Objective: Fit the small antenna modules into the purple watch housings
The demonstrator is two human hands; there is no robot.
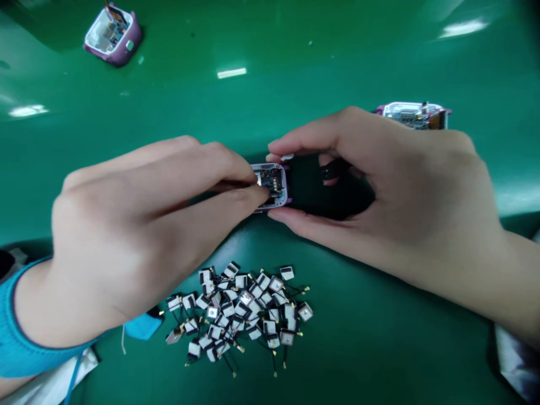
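A small open smartwatch case (282,188) lies at the centre, its circuit board showing inside a pale rim. My right hand (392,185) steadies it, thumb at the near side and index finger at the far side. By that index fingertip is a small whitish piece (287,157). My left hand (160,208) reaches in from the left, thumb and index finger pinched over the board. Whatever sits between those fingertips is hidden, and the left part of the case is covered too.
On the green table (379,349), a pile of small square antenna modules (240,309) with black leads lies nearest me. One open purple watch case (116,39) stands at the back left; another watch case (415,115) is behind my right hand. Blue material (143,326) lies by my left wrist.
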